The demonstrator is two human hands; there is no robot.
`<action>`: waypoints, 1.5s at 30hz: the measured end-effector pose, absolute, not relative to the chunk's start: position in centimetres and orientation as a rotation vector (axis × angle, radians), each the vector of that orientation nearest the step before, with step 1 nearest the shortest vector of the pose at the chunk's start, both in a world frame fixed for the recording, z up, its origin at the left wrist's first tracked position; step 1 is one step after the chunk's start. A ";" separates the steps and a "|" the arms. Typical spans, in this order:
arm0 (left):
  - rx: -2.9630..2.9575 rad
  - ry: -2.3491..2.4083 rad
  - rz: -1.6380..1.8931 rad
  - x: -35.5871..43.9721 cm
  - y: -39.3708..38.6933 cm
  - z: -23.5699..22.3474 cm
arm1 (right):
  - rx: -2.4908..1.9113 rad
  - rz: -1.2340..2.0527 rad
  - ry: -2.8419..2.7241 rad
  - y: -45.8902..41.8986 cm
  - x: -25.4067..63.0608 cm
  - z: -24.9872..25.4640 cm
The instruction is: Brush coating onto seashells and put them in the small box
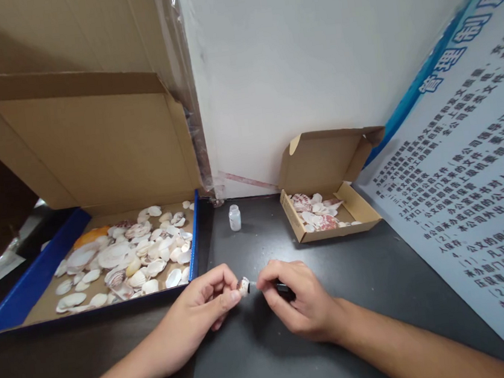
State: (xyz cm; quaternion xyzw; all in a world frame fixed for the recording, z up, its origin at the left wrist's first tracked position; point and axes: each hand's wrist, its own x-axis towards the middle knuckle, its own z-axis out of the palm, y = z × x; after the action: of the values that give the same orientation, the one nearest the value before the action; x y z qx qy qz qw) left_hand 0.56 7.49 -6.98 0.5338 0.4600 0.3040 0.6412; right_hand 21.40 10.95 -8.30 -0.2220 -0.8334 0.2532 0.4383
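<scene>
Between the thumb and fingers of my left hand (212, 299) is a small brown-and-white seashell (244, 286), with a dark spot on its right side. My right hand (296, 299) is closed round a small black-handled brush (284, 288). Its thin pale tip points left and meets or nearly meets the shell; I cannot tell whether they touch. Both hands are above the dark table. Beyond them a small clear bottle (235, 219) with a white label stands upright, no cap on its neck.
At left, a large open blue-edged cardboard box (42, 310) holds many pale shells (116, 256). A smaller open cardboard box (343, 231) with reddish and white shells (321, 211) stands at back right. A white wall (309, 49) and a printed poster (476, 200) border the dark tabletop (263, 363).
</scene>
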 end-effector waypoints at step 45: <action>1.321 1.089 0.653 0.9 7.2 -6.6 | -0.447 0.624 -2.069 10.7 21.4 -8.0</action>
State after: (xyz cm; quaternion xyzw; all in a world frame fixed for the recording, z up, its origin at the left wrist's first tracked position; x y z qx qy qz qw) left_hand 0.92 7.19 -6.59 0.5721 0.4713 0.2829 0.6087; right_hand 21.40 10.69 -7.96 -0.1806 -0.8371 0.2525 0.4504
